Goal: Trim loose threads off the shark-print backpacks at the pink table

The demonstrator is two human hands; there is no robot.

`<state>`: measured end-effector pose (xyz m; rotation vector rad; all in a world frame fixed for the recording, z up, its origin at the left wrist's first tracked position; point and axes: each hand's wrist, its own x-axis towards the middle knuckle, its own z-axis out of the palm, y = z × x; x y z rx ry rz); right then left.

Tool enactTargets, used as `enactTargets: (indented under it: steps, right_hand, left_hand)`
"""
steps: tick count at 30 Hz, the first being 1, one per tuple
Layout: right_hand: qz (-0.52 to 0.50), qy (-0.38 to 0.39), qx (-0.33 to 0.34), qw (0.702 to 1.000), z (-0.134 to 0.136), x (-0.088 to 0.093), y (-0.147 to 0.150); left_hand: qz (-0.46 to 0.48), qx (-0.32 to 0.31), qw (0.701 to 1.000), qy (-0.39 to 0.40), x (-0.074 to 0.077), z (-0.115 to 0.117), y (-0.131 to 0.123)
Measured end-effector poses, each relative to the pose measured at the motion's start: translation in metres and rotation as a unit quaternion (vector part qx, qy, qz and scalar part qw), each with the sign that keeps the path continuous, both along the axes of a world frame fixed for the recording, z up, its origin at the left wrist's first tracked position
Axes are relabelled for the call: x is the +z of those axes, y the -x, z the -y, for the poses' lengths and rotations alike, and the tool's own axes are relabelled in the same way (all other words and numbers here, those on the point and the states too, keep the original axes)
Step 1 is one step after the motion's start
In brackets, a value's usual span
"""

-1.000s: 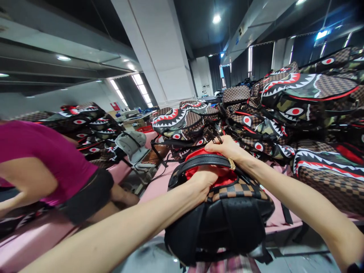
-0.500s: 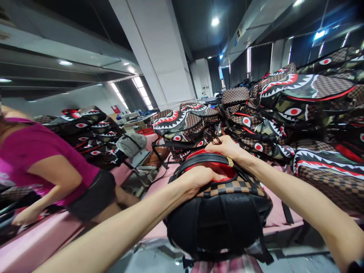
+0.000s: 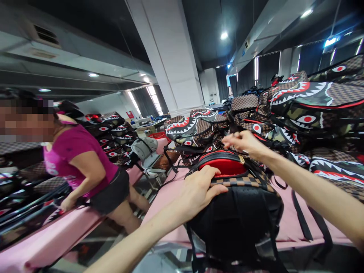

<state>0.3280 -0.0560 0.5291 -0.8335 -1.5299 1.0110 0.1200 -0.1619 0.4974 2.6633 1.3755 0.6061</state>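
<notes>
Black backpack unzipped at the desk's near edge, both hands at its open top.
The black backpack with a brown checkered panel (image 3: 241, 216) has its mouth open on a bright red lining (image 3: 229, 168), a gold metal zip pull (image 3: 241, 159) at the right end; opening is done, closing is not, and what else remains cannot be told. The bag lies below and to the right of the left hand (image 3: 203, 185), whose thumb and forefinger straddle the rim; whether they pinch is unclear. The right hand (image 3: 241, 142) hangs above the zip pull, fingers curled and blurred, so any hold cannot be told. Behind, shark-printed checkered bags (image 3: 267, 129) are piled on the pink-covered desk (image 3: 178, 182).
</notes>
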Motion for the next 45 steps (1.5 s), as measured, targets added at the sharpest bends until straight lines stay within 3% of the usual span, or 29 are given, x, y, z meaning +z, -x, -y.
enactTargets:
  steps: [2, 3, 4, 5, 7, 9, 12, 14, 18, 22, 24, 26, 29, 31, 34, 35, 36, 38, 42, 45]
  right_hand:
    - [-0.136, -0.043, -0.084, 0.986, 0.007, 0.023, -0.029]
    - [-0.215, -0.072, -0.138, 0.964, 0.015, 0.031, -0.043]
    - [-0.241, -0.103, -0.18, 0.948, 0.025, 0.034, -0.055]
    - [-0.182, -0.126, -0.187, 0.957, 0.036, 0.031, -0.063]
    - [0.056, -0.105, -0.175, 0.977, 0.059, 0.008, -0.068]
    - [0.193, -0.064, -0.173, 0.964, 0.077, -0.025, -0.062]
    - [0.238, 0.018, -0.18, 0.954, 0.086, -0.061, -0.04]
    - [0.188, 0.075, -0.167, 0.965, 0.087, -0.065, -0.024]
    - [0.084, 0.159, -0.088, 0.98, 0.092, -0.054, 0.002]
    - [0.075, 0.142, -0.087, 0.983, 0.089, -0.059, 0.006]
    - [0.059, 0.128, -0.088, 0.986, 0.082, -0.065, 0.002]
    - [0.04, 0.122, -0.096, 0.987, 0.075, -0.07, -0.001]
    - [0.027, 0.133, -0.096, 0.986, 0.072, -0.07, -0.003]
    - [0.017, 0.147, -0.091, 0.985, 0.075, -0.068, -0.002]
    - [-0.02, 0.184, -0.074, 0.98, 0.083, -0.065, -0.003]
    - [-0.04, 0.203, -0.068, 0.976, 0.085, -0.064, -0.003]
    - [-0.063, 0.224, -0.06, 0.971, 0.086, -0.064, -0.003]
    - [-0.106, 0.256, -0.05, 0.96, 0.088, -0.063, -0.004]
    - [-0.119, 0.284, -0.012, 0.951, 0.085, -0.068, -0.009]
    - [-0.074, 0.287, 0.027, 0.955, 0.079, -0.078, -0.019]
  left_hand:
    - [0.036, 0.0, 0.998, 0.043, 0.002, -0.01, 0.001]
    - [0.049, -0.003, 0.996, 0.07, 0.004, -0.017, 0.001]
    - [0.066, -0.008, 0.993, 0.097, 0.006, -0.025, 0.001]
    - [0.088, -0.012, 0.989, 0.12, 0.008, -0.034, 0.001]
    - [0.137, -0.008, 0.979, 0.148, 0.011, -0.053, -0.001]
    - [0.18, 0.007, 0.97, 0.164, 0.012, -0.07, -0.004]
    - [0.227, 0.019, 0.959, 0.168, 0.01, -0.086, -0.009]
    - [0.256, 0.01, 0.958, 0.131, 0.009, -0.087, -0.008]
    - [0.349, -0.008, 0.937, 0.033, 0.009, -0.062, 0.019]
    - [0.432, 0.089, 0.897, -0.021, -0.007, -0.015, 0.066]
    - [0.418, 0.13, 0.897, 0.066, -0.022, 0.004, 0.082]
    - [0.396, 0.125, 0.893, 0.177, -0.037, 0.016, 0.085]
    - [0.42, 0.105, 0.875, 0.218, -0.045, 0.02, 0.067]
    - [0.491, 0.087, 0.824, 0.271, -0.039, 0.016, 0.047]
    - [0.601, 0.038, 0.663, 0.445, -0.028, 0.006, 0.021]
    - [0.622, 0.021, 0.626, 0.471, -0.027, 0.003, 0.015]
    - [0.632, -0.001, 0.612, 0.475, -0.029, 0.0, 0.011]
    - [0.626, -0.049, 0.648, 0.431, -0.038, -0.007, 0.01]
    - [0.53, -0.1, 0.774, 0.331, -0.057, -0.017, 0.022]
    - [0.465, -0.109, 0.813, 0.334, -0.061, -0.02, 0.033]
